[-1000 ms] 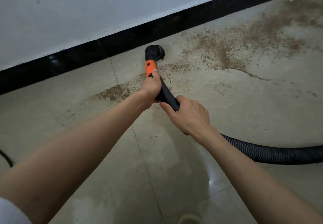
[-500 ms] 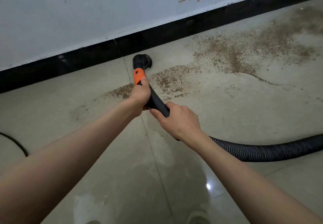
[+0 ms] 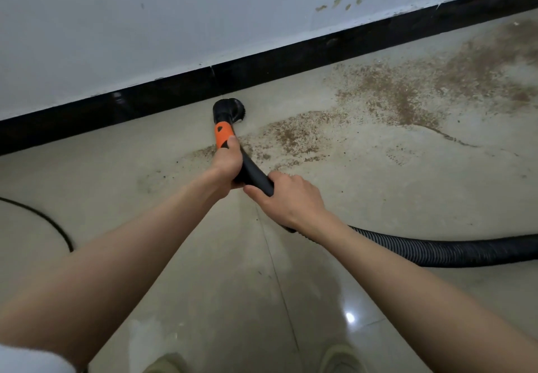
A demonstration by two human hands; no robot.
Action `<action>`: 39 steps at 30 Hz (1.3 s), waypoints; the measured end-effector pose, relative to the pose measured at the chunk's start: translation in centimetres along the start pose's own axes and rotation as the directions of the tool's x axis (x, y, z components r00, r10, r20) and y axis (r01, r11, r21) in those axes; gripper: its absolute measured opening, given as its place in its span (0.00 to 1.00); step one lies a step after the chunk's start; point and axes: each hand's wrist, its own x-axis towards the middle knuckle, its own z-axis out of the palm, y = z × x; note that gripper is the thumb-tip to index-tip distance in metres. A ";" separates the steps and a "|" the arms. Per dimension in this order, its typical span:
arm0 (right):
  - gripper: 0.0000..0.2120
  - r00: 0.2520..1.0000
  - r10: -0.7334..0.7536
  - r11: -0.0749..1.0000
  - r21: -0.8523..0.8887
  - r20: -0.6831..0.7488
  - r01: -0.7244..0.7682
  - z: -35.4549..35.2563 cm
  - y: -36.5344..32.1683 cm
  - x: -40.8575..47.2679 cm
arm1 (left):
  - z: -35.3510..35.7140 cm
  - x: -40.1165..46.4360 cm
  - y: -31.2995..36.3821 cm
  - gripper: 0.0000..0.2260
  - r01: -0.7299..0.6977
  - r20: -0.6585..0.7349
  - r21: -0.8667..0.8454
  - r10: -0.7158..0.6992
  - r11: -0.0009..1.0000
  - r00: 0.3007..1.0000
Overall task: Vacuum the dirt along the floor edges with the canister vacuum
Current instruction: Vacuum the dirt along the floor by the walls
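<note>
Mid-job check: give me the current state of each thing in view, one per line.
brush nozzle: down on the floor, close to the baseboard.
left hand: grips the wand just behind its orange collar.
right hand: grips the wand's rear end.
hose: trailing right along the floor.
dirt: still spread right of the nozzle.

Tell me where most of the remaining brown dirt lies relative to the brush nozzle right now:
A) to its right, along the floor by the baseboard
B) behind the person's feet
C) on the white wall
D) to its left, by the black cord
A: the dirt spreads right of the brush nozzle across the floor below the baseboard, while the floor to the nozzle's left shows only faint traces.
</note>
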 end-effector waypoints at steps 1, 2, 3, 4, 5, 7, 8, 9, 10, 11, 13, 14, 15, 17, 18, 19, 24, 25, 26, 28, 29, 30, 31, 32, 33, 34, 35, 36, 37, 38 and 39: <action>0.22 1.000 -0.024 1.000 -0.018 0.006 0.025 0.4 -0.9 0.0 | -1.2 0.1 -0.4 0.19 0.010 -0.023 -0.030 -0.010 0.999 1.000; 0.22 0.999 -0.053 0.998 -0.031 0.015 0.053 0.8 -1.9 0.0 | -2.6 0.0 -0.9 0.18 0.016 -0.046 -0.062 -0.019 0.998 0.999; 0.22 0.996 -0.084 0.995 -0.043 0.028 0.086 1.2 -2.8 -0.2 | -3.9 -0.2 -1.5 0.19 0.024 -0.064 -0.098 -0.030 0.995 0.997; 0.22 0.992 -0.119 0.991 -0.055 0.045 0.122 1.7 -3.7 -0.5 | -5.2 -0.5 -2.2 0.20 0.037 -0.080 -0.138 -0.048 0.990 0.996; 0.22 0.986 -0.156 0.985 -0.069 0.064 0.160 2.2 -4.7 -0.9 | -6.5 -0.9 -3.1 0.21 0.051 -0.098 -0.178 -0.069 0.983 0.993; 0.22 0.968 -0.229 0.967 -0.091 0.105 0.239 3.4 -6.4 -1.9 | -9.0 -2.0 -5.0 0.22 0.070 -0.154 -0.242 -0.110 0.968 0.982; 0.22 0.957 -0.261 0.957 -0.100 0.124 0.273 4.2 -7.2 -2.6 | -10.1 -2.6 -6.1 0.22 0.072 -0.188 -0.256 -0.123 0.964 0.974; 0.22 0.947 -0.288 0.946 -0.109 0.142 0.304 5.0 -7.8 -3.1 | -11.1 -3.3 -7.1 0.22 0.068 -0.219 -0.263 -0.128 0.963 0.967; 0.22 0.936 -0.314 0.935 -0.119 0.155 0.334 5.7 -8.4 -3.7 | -12.0 -3.9 -8.1 0.22 0.061 -0.244 -0.269 -0.130 0.961 0.961; 0.22 0.925 -0.339 0.923 -0.129 0.170 0.362 6.4 -9.0 -4.2 | -12.8 -4.5 -9.1 0.20 0.059 -0.263 -0.281 -0.136 0.958 0.955; 0.22 0.902 -0.381 0.898 -0.149 0.201 0.413 7.4 -9.8 -5.2 | -14.1 -5.6 -10.7 0.17 0.068 -0.272 -0.327 -0.162 0.943 0.948; 0.22 0.894 -0.394 0.888 -0.161 0.214 0.430 7.7 -10.2 -5.6 | -14.5 -6.1 -11.3 0.17 0.074 -0.267 -0.353 -0.176 0.933 0.948; 0.23 0.888 -0.402 0.880 -0.173 0.222 0.442 8.0 -10.5 -5.9 | -14.9 -6.4 -11.7 0.18 0.082 -0.265 -0.371 -0.189 0.925 0.945; 0.23 0.882 -0.409 0.872 -0.187 0.234 0.453 8.4 -10.9 -6.4 | -15.3 -7.0 -12.5 0.18 0.098 -0.269 -0.385 -0.213 0.918 0.939; 0.22 0.881 -0.408 0.871 -0.187 0.241 0.454 8.5 -10.9 -6.7 | -15.4 -7.2 -12.8 0.17 0.103 -0.268 -0.391 -0.220 0.914 0.938; 0.21 0.881 -0.404 0.872 -0.186 0.248 0.452 8.5 -10.9 -7.0 | -15.4 -7.4 -13.0 0.17 0.106 -0.266 -0.401 -0.226 0.910 0.937; 0.20 0.902 -0.361 0.885 -0.217 0.238 0.411 8.7 -10.2 -8.3 | -14.7 -7.9 -13.7 0.17 0.120 -0.216 -0.405 -0.223 0.906 0.951; 0.21 0.910 -0.349 0.891 -0.222 0.224 0.396 8.7 -10.1 -8.4 | -14.5 -7.8 -13.5 0.17 0.130 -0.196 -0.401 -0.224 0.907 0.955; 0.21 0.919 -0.335 0.896 -0.231 0.207 0.379 8.5 -9.9 -8.5 | -14.3 -7.8 -13.3 0.18 0.137 -0.175 -0.397 -0.222 0.908 0.959; 0.20 0.938 -0.302 0.904 -0.260 0.173 0.339 8.2 -9.5 -8.7 | -13.7 -7.6 -12.7 0.18 0.147 -0.123 -0.389 -0.209 0.910 0.970; 0.21 0.946 -0.285 0.908 -0.273 0.153 0.318 8.1 -9.3 -8.7 | -13.4 -7.6 -12.4 0.19 0.152 -0.098 -0.385 -0.204 0.910 0.974; 0.21 0.953 -0.271 0.911 -0.286 0.133 0.299 8.0 -9.1 -8.8 | -13.0 -7.5 -12.1 0.19 0.156 -0.076 -0.381 -0.199 0.911 0.977; 0.21 0.959 -0.259 0.912 -0.298 0.115 0.282 7.9 -9.0 -8.8 | -12.8 -7.4 -11.8 0.21 0.160 -0.059 -0.377 -0.196 0.912 0.979; 0.21 0.964 -0.248 0.913 -0.308 0.099 0.267 7.8 -8.9 -8.8 | -12.6 -7.3 -11.5 0.23 0.165 -0.043 -0.370 -0.194 0.914 0.980; 0.21 0.968 -0.238 0.915 -0.314 0.086 0.253 7.7 -8.9 -8.7 | -12.4 -7.2 -11.2 0.25 0.170 -0.028 -0.362 -0.193 0.916 0.981; 0.22 0.971 -0.228 0.918 -0.317 0.076 0.240 7.6 -8.9 -8.7 | -12.2 -7.1 -10.9 0.26 0.175 -0.015 -0.356 -0.193 0.918 0.981; 0.22 0.974 -0.217 0.921 -0.317 0.068 0.228 7.5 -8.8 -8.6 | -12.1 -7.0 -10.6 0.26 0.179 -0.002 -0.349 -0.192 0.920 0.981; 0.22 0.977 -0.205 0.925 -0.314 0.063 0.214 7.3 -8.8 -8.6 | -12.0 -7.0 -10.4 0.26 0.181 0.012 -0.340 -0.188 0.923 0.982; 0.22 0.980 -0.190 0.929 -0.311 0.059 0.199 7.1 -8.7 -8.6 | -11.8 -6.9 -10.1 0.26 0.182 0.028 -0.329 -0.183 0.927 0.983; 0.21 0.983 -0.175 0.933 -0.310 0.055 0.183 7.0 -8.6 -8.6 | -11.6 -6.9 -9.9 0.26 0.181 0.045 -0.316 -0.176 0.931 0.983; 0.21 0.986 -0.161 0.935 -0.313 0.049 0.168 6.9 -8.5 -8.7 | -11.3 -6.9 -9.6 0.25 0.180 0.061 -0.303 -0.169 0.936 0.984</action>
